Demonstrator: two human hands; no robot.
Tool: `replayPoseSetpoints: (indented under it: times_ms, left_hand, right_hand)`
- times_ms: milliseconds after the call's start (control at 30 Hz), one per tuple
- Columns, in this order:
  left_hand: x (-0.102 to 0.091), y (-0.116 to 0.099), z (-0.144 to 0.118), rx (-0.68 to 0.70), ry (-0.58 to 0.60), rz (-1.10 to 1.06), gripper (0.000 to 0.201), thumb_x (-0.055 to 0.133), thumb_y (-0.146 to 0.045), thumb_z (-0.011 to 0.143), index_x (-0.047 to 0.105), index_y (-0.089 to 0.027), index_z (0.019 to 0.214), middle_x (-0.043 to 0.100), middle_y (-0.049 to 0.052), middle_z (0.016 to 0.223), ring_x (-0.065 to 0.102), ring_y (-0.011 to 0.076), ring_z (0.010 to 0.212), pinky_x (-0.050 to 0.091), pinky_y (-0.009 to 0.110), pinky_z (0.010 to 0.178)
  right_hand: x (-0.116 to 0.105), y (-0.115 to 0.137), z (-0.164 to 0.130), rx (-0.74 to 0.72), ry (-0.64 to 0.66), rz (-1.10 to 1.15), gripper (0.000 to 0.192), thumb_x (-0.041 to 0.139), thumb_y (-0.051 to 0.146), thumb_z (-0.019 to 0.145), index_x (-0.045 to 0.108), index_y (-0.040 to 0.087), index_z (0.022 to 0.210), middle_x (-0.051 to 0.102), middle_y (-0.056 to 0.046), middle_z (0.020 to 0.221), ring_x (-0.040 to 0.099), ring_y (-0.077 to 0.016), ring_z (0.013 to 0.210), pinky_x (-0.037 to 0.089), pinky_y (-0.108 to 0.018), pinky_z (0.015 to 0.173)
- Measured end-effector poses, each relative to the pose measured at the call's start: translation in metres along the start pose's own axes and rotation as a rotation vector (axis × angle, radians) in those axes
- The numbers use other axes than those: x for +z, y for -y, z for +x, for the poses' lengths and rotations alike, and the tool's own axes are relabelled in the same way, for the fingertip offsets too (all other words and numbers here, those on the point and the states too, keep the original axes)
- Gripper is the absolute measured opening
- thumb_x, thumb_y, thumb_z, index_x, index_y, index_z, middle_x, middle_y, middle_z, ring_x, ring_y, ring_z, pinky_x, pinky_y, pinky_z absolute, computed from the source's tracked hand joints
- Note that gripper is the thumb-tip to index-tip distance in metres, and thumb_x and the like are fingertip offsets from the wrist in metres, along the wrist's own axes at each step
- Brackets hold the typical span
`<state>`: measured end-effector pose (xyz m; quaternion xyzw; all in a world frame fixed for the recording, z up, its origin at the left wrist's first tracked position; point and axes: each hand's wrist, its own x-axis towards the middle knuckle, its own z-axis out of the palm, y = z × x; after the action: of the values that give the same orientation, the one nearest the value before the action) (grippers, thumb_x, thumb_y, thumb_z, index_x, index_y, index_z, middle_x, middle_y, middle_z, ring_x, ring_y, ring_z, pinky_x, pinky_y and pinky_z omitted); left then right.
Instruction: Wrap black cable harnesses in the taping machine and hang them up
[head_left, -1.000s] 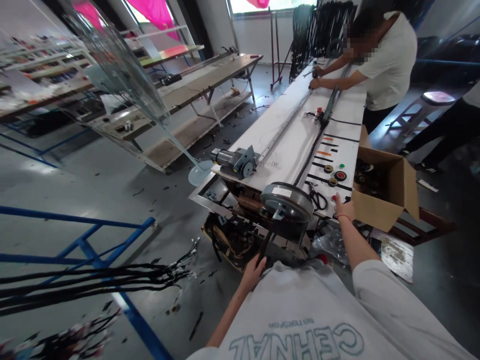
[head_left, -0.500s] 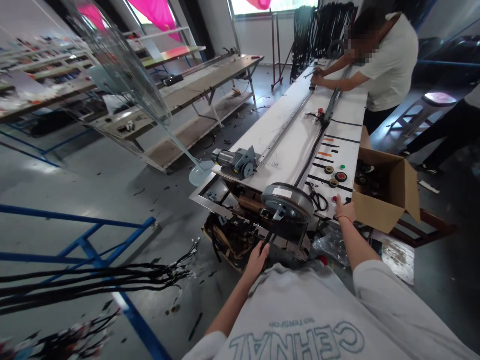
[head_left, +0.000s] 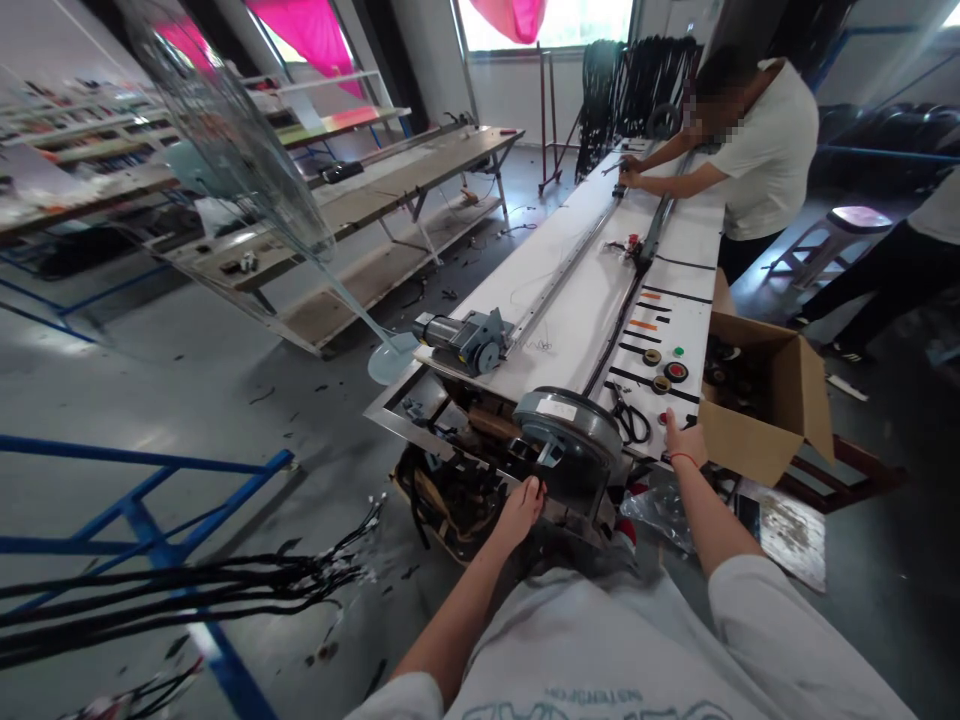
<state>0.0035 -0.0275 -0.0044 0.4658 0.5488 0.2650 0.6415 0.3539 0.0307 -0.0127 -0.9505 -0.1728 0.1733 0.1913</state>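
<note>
Left hand (head_left: 523, 505) grips the frame beneath the grey wheel (head_left: 568, 420); right hand (head_left: 682, 440) presses, fingers closed, by the buttons (head_left: 667, 370). If that wheel turns, the near fingers could get pinched.

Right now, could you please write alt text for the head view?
The left hand touches the frame below a large grey wheel; the right hand rests by red buttons on a long white workbench, where a co-worker leans.
</note>
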Motion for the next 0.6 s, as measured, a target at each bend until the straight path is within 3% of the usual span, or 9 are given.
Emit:
replayPoseSetpoints:
  times_ms: [100,200,300,367,533,600]
  left_hand:
    - [0.002,0.002,-0.001,-0.007,-0.024,-0.044,0.079,0.041,-0.096,0.063,0.051,-0.019,0.079,0.036,-0.009,0.054,0.028,0.006,0.043,0.022,0.021,0.043]
    - [0.004,0.006,-0.004,0.083,-0.102,-0.008,0.071,0.047,-0.087,0.071,0.057,-0.018,0.083,0.045,-0.006,0.058,0.041,0.0094,0.05,0.033,0.023,0.049]
    - [0.006,0.01,-0.01,0.155,-0.195,0.116,0.057,0.054,-0.072,0.078,0.063,-0.017,0.093,0.063,0.002,0.076,0.058,0.0166,0.069,0.048,0.03,0.068]
    - [0.006,0.014,-0.012,0.136,-0.224,0.164,0.052,0.054,-0.065,0.08,0.063,-0.017,0.099,0.069,0.006,0.089,0.064,0.0213,0.081,0.051,0.035,0.08]
    - [0.001,0.033,-0.014,0.065,-0.261,0.196,0.047,0.058,-0.054,0.078,0.061,-0.017,0.107,0.072,0.011,0.107,0.067,0.0273,0.104,0.049,0.043,0.1]
    - [-0.004,0.041,-0.014,0.062,-0.344,0.19,0.051,0.061,-0.048,0.077,0.057,-0.015,0.116,0.069,0.014,0.115,0.066,0.0277,0.11,0.047,0.044,0.104]
  right_hand:
    - [0.002,-0.002,0.003,-0.012,-0.003,0.002,0.084,0.049,0.078,0.084,0.055,0.007,0.127,0.062,-0.027,0.125,0.06,-0.0406,0.116,0.047,-0.048,0.096]
    - [0.004,-0.004,0.004,-0.015,-0.002,0.005,0.084,0.051,0.078,0.083,0.055,0.007,0.128,0.062,-0.027,0.126,0.06,-0.0404,0.116,0.048,-0.047,0.096]
    - [0.003,-0.005,0.005,0.001,0.01,0.013,0.084,0.052,0.079,0.082,0.055,0.009,0.129,0.062,-0.026,0.127,0.06,-0.0403,0.117,0.048,-0.047,0.096]
    - [0.002,-0.005,0.004,0.002,0.029,0.019,0.084,0.051,0.078,0.082,0.054,0.009,0.13,0.061,-0.026,0.128,0.06,-0.0401,0.117,0.048,-0.047,0.096]
    - [0.0,-0.005,0.002,-0.005,0.066,0.042,0.082,0.047,0.076,0.086,0.053,0.009,0.133,0.06,-0.025,0.131,0.058,-0.0406,0.12,0.047,-0.048,0.096]
    - [0.0,-0.005,0.002,-0.003,0.078,0.04,0.081,0.045,0.075,0.087,0.053,0.009,0.133,0.06,-0.025,0.131,0.058,-0.0408,0.12,0.047,-0.049,0.096]
